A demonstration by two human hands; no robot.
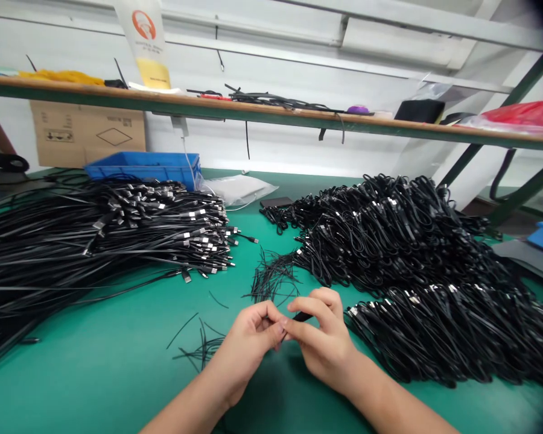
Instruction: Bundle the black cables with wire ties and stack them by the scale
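Observation:
My left hand [253, 334] and my right hand [323, 337] meet low in the middle, over the green table [154, 374]. Between their fingertips is a small black piece [302, 316], mostly covered by the right fingers; it looks like part of a cable. The left thumb and forefinger are pinched together at its near end. Just beyond the hands lies a loose heap of short thin black ties [274, 277]. More such ties [203, 349] lie left of my left hand.
Straight black cables [95, 241] with metal plugs are piled at left, coiled bundles [371, 235] at right. Behind stand a blue bin [140, 163], a clear plastic bag [239, 188] and a cardboard box [88, 132]. A shelf [253, 111] crosses above.

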